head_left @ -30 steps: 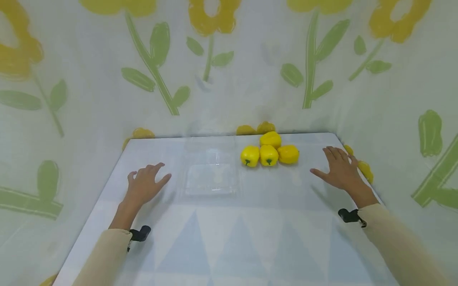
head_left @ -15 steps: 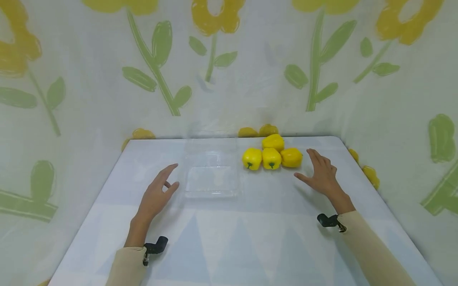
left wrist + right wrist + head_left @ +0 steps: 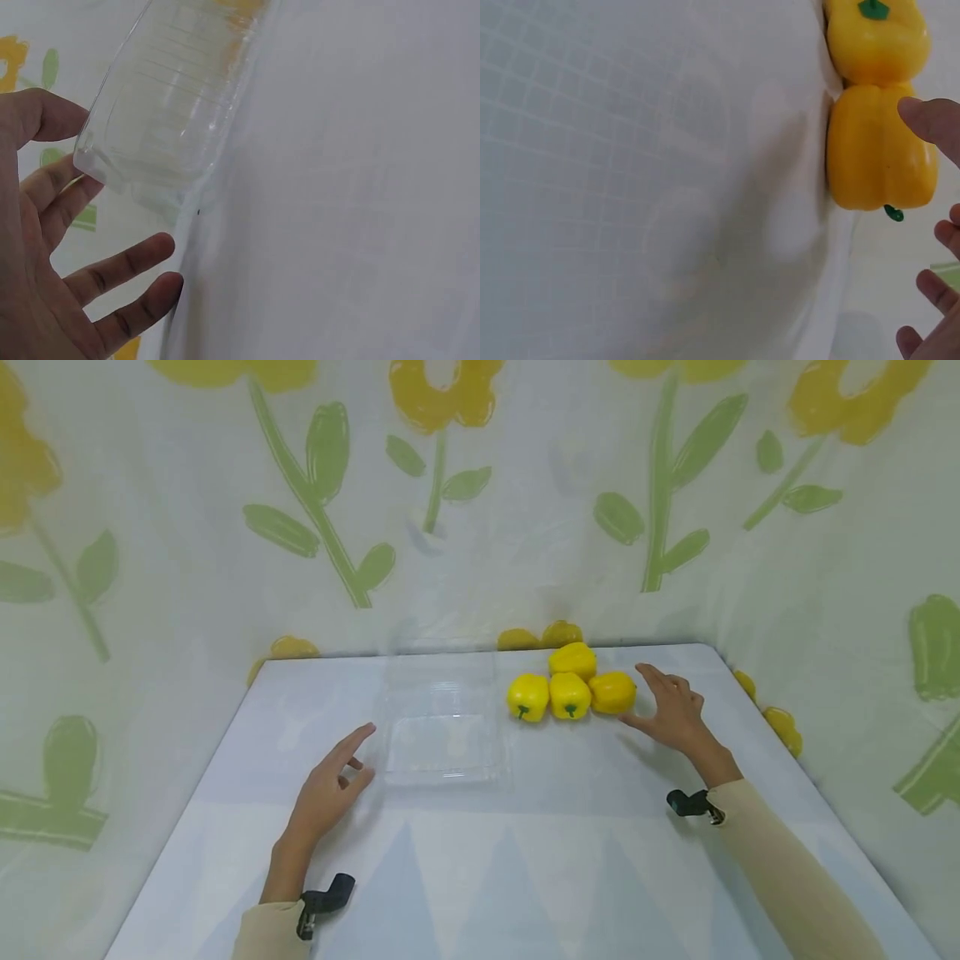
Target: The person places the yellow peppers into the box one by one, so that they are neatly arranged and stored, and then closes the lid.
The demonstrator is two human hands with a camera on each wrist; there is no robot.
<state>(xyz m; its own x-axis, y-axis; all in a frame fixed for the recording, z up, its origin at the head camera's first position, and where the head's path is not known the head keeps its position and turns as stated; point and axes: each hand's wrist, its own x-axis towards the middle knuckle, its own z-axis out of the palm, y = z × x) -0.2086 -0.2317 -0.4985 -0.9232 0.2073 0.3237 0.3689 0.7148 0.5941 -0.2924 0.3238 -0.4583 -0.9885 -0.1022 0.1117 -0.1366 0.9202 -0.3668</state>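
Observation:
My left hand [image 3: 322, 802] is beside the left edge of a clear plastic clamshell box [image 3: 442, 776], fingers spread and relaxed. In the left wrist view its thumb and fingertips are right at a corner of the box [image 3: 161, 97]. Four yellow bell peppers, several in a tight cluster, sit right of the box; the rightmost bell pepper [image 3: 613, 693] is nearest my right hand [image 3: 670, 714]. That hand has thumb and index finger spread on either side of the pepper's right end. In the right wrist view the thumb overlaps the pepper [image 3: 870, 150], whose green stem points toward the fingers.
The other bell peppers [image 3: 570, 696] touch one another at the back of the white table [image 3: 525, 860], which has pale blue triangles. A flower-patterned cloth [image 3: 525, 552] hangs behind and along both sides. Each wrist wears a black camera [image 3: 326, 893].
My right hand has moved left to the rightmost bell pepper. My left hand has moved right, close to the clear box. The box and peppers stay in place.

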